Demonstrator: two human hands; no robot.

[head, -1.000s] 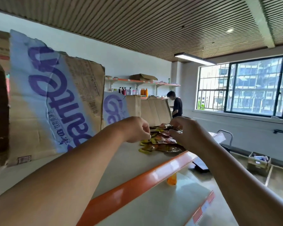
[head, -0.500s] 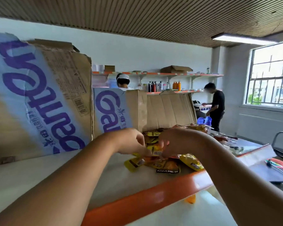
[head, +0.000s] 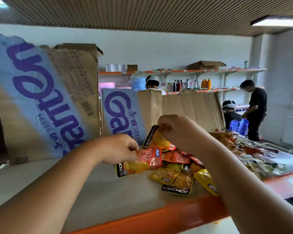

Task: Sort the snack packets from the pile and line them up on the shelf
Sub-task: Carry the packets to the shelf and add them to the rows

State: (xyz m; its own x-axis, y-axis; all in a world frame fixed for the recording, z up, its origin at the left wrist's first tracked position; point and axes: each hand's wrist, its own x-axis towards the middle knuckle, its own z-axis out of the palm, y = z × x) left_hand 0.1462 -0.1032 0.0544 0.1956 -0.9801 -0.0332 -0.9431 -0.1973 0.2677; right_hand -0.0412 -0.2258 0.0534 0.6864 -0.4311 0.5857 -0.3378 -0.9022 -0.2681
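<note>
We hold one packet in each hand by a corner, most likely so that each lifts out of the heap without dragging its neighbours along. Our left hand (head: 120, 149) has thumb and curled fingers pinched on the upper left corner of an orange packet (head: 142, 162). This packet lies tilted, its left end on the shelf (head: 108, 188) and its right end resting over the pile (head: 181, 173). Our right hand (head: 179, 130), higher and further back, nips the top edge of a yellow packet (head: 156, 137). That one hangs almost upright from the fingers, and its lower end seems to meet the heap behind the orange one. The pile sits near the front lip (head: 159, 218), just below and between both hands, and spreads away to the right behind our right forearm. The stretch of shelf in front of the boxes (head: 46, 102), beside our left wrist, looks to us the natural place for a row. We see no packets lined up there yet, so we judge the sorting barely begun.
</note>
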